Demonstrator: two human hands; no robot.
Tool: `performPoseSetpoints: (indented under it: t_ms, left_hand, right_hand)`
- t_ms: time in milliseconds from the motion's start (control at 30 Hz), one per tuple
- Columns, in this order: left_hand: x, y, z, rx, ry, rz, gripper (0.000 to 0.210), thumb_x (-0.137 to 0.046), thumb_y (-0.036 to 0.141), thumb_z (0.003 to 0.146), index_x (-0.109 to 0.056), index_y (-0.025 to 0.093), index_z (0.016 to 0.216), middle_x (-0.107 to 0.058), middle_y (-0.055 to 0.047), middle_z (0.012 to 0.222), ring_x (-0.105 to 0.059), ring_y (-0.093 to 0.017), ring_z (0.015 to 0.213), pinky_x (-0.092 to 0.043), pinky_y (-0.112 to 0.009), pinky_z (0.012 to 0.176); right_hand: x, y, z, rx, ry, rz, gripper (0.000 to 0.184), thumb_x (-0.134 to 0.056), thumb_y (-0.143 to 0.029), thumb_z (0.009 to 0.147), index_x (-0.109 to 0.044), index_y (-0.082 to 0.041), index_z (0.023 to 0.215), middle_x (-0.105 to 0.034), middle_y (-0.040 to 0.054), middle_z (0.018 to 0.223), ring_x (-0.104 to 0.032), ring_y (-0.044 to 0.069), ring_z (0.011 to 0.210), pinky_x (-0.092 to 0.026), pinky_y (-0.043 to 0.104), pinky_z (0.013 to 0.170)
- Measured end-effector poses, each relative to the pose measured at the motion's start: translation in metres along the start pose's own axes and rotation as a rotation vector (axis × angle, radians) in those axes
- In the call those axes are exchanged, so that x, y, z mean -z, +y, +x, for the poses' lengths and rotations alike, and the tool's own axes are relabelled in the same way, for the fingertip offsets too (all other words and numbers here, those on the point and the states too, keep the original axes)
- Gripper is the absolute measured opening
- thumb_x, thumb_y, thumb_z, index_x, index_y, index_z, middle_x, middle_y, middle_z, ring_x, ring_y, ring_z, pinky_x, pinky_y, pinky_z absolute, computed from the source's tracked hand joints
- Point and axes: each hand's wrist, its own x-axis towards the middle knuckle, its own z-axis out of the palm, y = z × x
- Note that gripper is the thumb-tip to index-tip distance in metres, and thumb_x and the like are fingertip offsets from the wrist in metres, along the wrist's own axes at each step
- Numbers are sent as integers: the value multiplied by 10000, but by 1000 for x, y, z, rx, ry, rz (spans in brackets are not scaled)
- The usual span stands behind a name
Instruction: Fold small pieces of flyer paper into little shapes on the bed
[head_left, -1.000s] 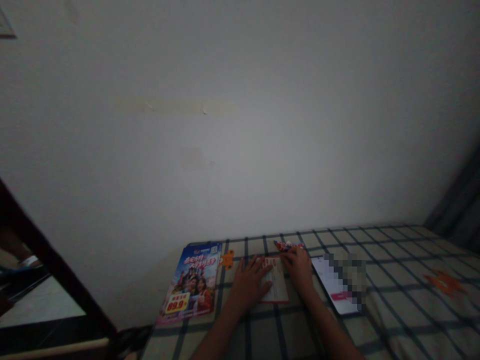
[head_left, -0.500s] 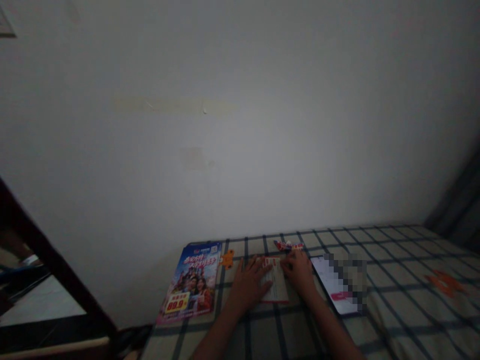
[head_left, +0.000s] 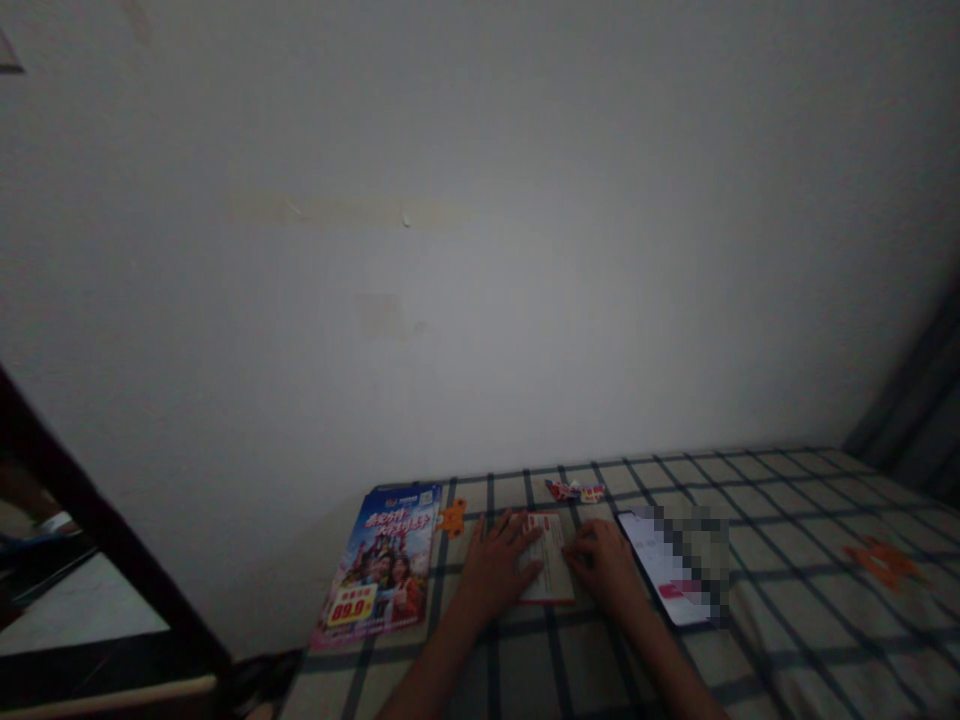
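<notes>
A folded leaflet [head_left: 553,570], white with red print at its top and a red border, lies flat on the checked cloth in front of me. My left hand [head_left: 499,560] rests on its left part, fingers spread, palm down. At the leaflet's right edge is my right hand [head_left: 602,562], its fingers curled and thumb and fingertips pressed together on that edge. How much of the paper sits between those fingertips is hard to see in the dim light.
A stack of colourful flyers [head_left: 386,570] lies to the left. Crumpled red, white and blue paper [head_left: 574,491] sits behind the leaflet. On the right rests a lit phone [head_left: 660,570], partly pixelated. The checked cloth [head_left: 787,560] meets a pale wall [head_left: 525,250].
My right hand has slid down along the leaflet's right edge, toward me, and away from the crumpled paper. My left hand stays spread on the leaflet. The view has shifted slightly.
</notes>
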Motion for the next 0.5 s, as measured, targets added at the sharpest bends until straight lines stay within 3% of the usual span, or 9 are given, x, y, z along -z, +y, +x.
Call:
performPoseSetpoints:
  t_ms: [500]
  left_hand:
    - [2,1,0,12,3,-16,556,-334,654,981,-368,462,1501,-373,22,1611,-304,-281,1492,-181,-653,1201]
  right_hand:
    - [-3,13,-26,99,-50,61,173,-623,-360,891,-761,-277,830,-661,58,1069,-574,241,1063,-424,374,945]
